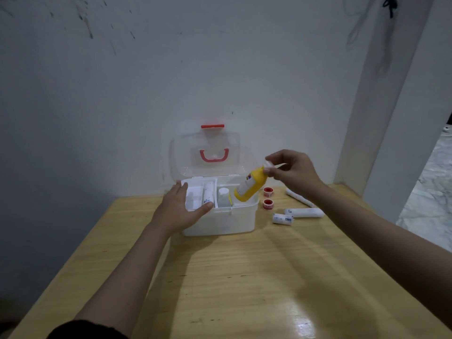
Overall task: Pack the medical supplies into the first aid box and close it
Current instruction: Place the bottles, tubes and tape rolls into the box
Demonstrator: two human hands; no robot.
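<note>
Head view: a white box (220, 221) sits at the far middle of a wooden table (244, 277), its clear lid (208, 152) upright against the wall, red latch (212, 126) at 12 o'clock of the lid and red handle (214, 155) below it. The left hand (178, 209) rests on the box's front left corner, fingers spread loosely over the inner tray (195, 194), thumb on the front rim. A roll (208, 193) lies in the tray; a clear cup (223, 196) stands just right of it. The right hand (293, 171) pinches the white cap of a yellow bottle (252, 185), which tilts with its base down inside the box's right compartment. At 3 o'clock of the box, on the table, lie two red tape rolls (268, 197), two wrapped bandages (293, 215) and a white packet (299, 198), partly hidden by the right forearm.
</note>
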